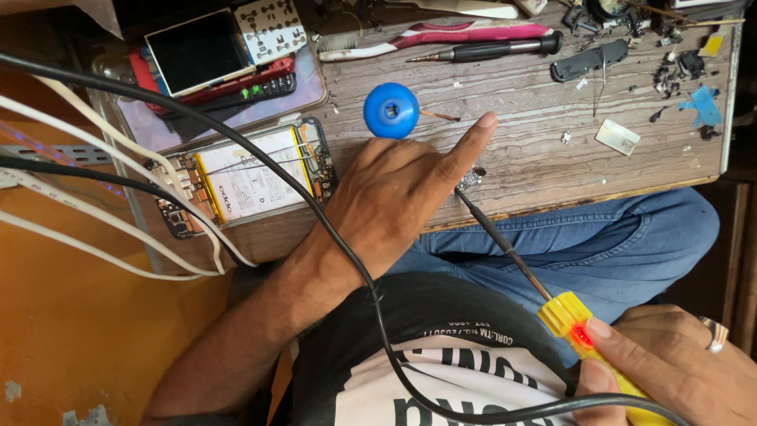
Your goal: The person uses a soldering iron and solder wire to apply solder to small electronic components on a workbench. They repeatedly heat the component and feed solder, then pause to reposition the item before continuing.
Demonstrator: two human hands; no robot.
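Right hand (pixel 670 371) grips the yellow-handled soldering iron (pixel 512 256), its shaft running up-left to a small part (pixel 471 177) on the worktop (pixel 536 150). Left hand (pixel 394 197) lies nearer that part, holding nothing, its forefinger extended just beside it.

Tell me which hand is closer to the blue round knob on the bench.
Left. The left hand rests on the bench just below the blue knob; the right hand is far off, holding the yellow soldering iron.

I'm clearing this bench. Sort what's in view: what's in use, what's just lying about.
In use: soldering iron in the right hand; small metal part at its tip, under the left hand.

Lying about: blue knob, opened phone, screwdriver, toothbrush, white chip.
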